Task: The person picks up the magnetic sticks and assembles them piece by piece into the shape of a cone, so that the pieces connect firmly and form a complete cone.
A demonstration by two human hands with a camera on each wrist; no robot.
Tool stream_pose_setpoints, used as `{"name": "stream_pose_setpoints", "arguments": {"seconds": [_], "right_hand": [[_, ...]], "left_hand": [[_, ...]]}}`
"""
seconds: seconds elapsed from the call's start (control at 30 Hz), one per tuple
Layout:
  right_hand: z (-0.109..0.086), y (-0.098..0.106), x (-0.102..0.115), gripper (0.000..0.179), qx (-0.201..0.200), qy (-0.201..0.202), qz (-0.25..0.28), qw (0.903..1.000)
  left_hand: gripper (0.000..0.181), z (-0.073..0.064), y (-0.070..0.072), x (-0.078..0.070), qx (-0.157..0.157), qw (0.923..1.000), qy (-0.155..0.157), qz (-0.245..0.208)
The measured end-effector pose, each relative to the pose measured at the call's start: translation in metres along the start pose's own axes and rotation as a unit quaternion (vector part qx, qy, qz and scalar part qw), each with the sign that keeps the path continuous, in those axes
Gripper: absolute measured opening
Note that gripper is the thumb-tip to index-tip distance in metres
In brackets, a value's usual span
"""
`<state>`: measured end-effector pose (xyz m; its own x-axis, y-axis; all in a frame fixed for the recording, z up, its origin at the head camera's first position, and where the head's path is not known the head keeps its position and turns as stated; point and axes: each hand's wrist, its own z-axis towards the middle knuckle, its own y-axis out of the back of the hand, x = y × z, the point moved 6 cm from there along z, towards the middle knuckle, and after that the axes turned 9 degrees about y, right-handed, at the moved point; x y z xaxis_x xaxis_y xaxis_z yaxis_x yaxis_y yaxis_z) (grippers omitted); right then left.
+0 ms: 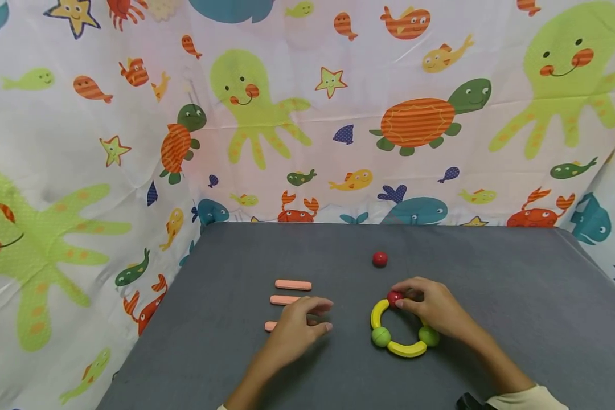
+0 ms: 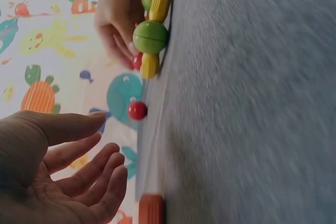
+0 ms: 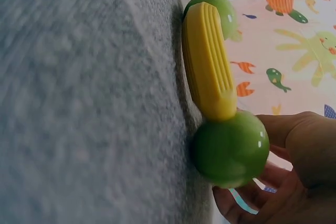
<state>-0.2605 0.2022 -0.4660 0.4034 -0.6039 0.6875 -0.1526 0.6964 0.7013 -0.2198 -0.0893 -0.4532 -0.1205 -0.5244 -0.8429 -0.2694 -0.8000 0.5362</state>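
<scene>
A ring of yellow curved pieces (image 1: 407, 349) joined by balls lies on the grey table. Two green balls (image 1: 381, 336) sit on its near side, and a red ball (image 1: 394, 298) is at its far side. My right hand (image 1: 434, 306) pinches that red ball between thumb and fingers, covering part of the ring. In the right wrist view a green ball (image 3: 231, 149) and a ridged yellow piece show close up. My left hand (image 1: 298, 328) hovers left of the ring with fingers loosely bent, nothing in its grasp, as the left wrist view shows too.
Several pink bars (image 1: 293, 285) lie beside and partly behind my left hand. A loose red ball (image 1: 380, 259) rests beyond the ring. The grey table (image 1: 517, 285) meets a sea-animal curtain (image 1: 307, 114) at its back and left.
</scene>
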Motion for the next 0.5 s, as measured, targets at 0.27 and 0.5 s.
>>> {"name": "stream_pose_setpoints", "arguments": {"seconds": [0.27,0.5], "right_hand": [[-0.007,0.009,-0.007,0.031,-0.015,-0.018,-0.013,0.9996],[-0.02,0.016,-0.012,0.03,-0.032,-0.026,-0.028,0.9988]], "left_hand": [[0.039,-0.013,0.02,0.016,-0.038,0.9991,0.015,0.008],[0.038,-0.022,0.032,0.029,-0.062,0.9974,0.034,0.011]]}}
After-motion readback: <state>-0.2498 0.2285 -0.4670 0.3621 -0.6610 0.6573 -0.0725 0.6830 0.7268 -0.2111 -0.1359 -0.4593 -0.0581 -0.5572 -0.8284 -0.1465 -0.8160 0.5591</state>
